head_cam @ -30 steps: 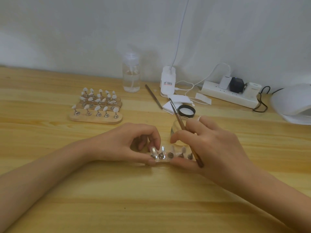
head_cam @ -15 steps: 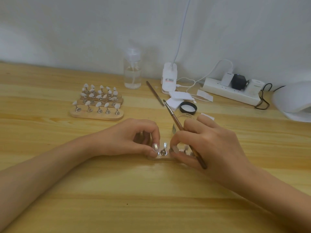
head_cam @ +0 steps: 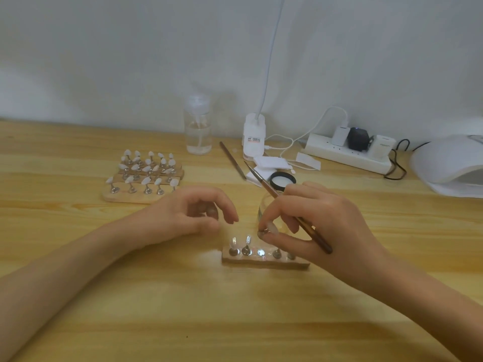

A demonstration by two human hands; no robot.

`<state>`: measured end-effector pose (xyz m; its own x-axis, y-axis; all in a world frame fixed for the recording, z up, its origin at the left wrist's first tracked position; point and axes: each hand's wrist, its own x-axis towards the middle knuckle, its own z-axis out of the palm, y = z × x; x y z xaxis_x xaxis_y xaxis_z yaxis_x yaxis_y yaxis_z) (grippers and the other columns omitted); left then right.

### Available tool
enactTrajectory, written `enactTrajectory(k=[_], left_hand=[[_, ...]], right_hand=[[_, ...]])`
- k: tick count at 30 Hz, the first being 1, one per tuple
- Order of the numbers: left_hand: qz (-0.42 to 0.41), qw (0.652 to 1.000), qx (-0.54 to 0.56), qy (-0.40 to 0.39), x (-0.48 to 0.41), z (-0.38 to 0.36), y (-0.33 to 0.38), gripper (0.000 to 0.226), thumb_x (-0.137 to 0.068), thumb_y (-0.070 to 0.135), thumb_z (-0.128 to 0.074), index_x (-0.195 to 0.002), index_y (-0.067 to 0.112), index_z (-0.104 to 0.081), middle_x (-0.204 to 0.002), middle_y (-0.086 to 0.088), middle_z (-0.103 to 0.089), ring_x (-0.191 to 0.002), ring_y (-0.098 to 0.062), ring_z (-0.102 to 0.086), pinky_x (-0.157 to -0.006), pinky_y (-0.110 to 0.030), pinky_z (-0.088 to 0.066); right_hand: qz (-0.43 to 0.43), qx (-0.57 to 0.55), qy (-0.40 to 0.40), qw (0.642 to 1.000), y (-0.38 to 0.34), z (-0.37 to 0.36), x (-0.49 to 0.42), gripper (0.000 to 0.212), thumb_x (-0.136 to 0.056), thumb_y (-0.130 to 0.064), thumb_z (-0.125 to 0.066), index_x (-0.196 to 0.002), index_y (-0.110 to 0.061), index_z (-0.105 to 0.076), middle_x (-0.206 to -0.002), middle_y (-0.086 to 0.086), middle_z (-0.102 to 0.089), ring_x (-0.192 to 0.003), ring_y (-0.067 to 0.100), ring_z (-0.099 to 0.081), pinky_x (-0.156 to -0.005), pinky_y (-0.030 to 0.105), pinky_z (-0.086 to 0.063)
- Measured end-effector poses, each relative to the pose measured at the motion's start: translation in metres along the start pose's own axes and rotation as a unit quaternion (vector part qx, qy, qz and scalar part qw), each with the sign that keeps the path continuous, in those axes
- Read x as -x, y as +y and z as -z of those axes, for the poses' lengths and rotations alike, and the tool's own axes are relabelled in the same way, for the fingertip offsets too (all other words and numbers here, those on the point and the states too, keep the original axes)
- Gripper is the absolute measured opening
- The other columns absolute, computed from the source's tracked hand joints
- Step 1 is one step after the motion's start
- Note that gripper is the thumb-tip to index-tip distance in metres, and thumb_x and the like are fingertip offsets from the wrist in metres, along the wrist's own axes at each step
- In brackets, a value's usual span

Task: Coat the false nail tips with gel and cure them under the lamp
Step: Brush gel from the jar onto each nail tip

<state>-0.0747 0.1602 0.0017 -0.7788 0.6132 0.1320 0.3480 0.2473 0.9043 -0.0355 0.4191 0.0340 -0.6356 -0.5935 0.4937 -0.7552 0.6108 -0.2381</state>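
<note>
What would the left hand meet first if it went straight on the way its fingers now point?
Probably the right hand, where it pinches a nail tip stand. The left hand points rightward at that pinch across a gap. Depth is unclear, so it might pass just behind.

Bare tabletop [head_cam: 235, 322] before the holder strip [head_cam: 264, 263] — glass jar [head_cam: 263, 205], lid [head_cam: 283, 178] crowd behind.

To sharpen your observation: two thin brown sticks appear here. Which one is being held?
The brush gripped in the right hand, slanting above the small wooden block; the other stick lies loose on the table beside the clear bottle.
</note>
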Motion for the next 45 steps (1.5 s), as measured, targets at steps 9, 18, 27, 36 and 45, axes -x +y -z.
enactTrajectory(k=[9, 18, 27, 36, 45], left_hand=[[-0.029, 0.992, 0.112, 0.054, 0.001, -0.013, 0.008, 0.021, -0.078, 0.033, -0.069, -0.092, 0.017, -0.074, -0.065, 0.015, -0.065, -0.045, 0.001, -0.042, -0.050, -0.010, -0.037], [-0.005, 0.971, 0.184, 0.152, -0.001, -0.008, 0.008, 0.040, -0.061, 0.059, -0.085, -0.080, 0.027, -0.074, -0.080, 0.000, -0.074, -0.039, -0.003, -0.041, -0.045, -0.012, -0.035], [0.092, 0.959, 0.208, 0.168, -0.024, -0.012, 0.011, 0.017, -0.073, 0.038, -0.083, -0.085, 0.028, -0.076, -0.091, 0.001, -0.073, -0.058, -0.005, -0.052, -0.051, -0.013, -0.045], [0.135, 0.973, 0.166, 0.089, -0.040, -0.022, 0.008, 0.019, -0.080, 0.029, -0.069, -0.093, 0.014, -0.067, -0.089, -0.003, -0.073, -0.066, -0.009, -0.064, -0.042, -0.017, -0.043], [0.112, 0.964, 0.188, 0.154, -0.039, -0.022, 0.000, 0.015, -0.083, 0.025, -0.068, -0.092, 0.014, -0.066, -0.091, 0.002, -0.071, -0.072, -0.006, -0.066, -0.043, -0.018, -0.046]], right_hand=[[0.040, -0.007, 0.037, 0.998, -0.015, -0.013, -0.033, 0.008, -0.091, -0.033, -0.067, -0.084, -0.028, -0.067, -0.073, -0.018, -0.037, -0.074, 0.006, -0.040, -0.054, 0.028, -0.043], [0.019, -0.019, 0.036, 0.999, -0.004, -0.001, -0.039, 0.032, -0.089, -0.027, -0.065, -0.121, -0.031, -0.066, -0.084, -0.016, -0.053, -0.075, -0.006, -0.045, -0.066, 0.012, -0.039], [-0.142, -0.209, 0.066, 0.965, 0.059, 0.022, 0.003, 0.015, -0.095, -0.014, -0.057, -0.104, -0.024, -0.065, -0.090, -0.005, -0.067, -0.078, 0.016, -0.065, -0.054, 0.022, -0.052], [-0.174, -0.078, -0.061, 0.980, 0.067, -0.012, 0.009, 0.033, -0.071, -0.049, -0.078, -0.086, -0.040, -0.050, -0.087, -0.017, -0.055, -0.075, 0.005, -0.049, -0.060, 0.021, -0.039], [-0.181, -0.063, -0.057, 0.980, 0.065, -0.016, 0.001, 0.030, -0.073, -0.054, -0.071, -0.089, -0.037, -0.051, -0.081, -0.013, -0.055, -0.075, 0.005, -0.049, -0.061, 0.023, -0.042]])
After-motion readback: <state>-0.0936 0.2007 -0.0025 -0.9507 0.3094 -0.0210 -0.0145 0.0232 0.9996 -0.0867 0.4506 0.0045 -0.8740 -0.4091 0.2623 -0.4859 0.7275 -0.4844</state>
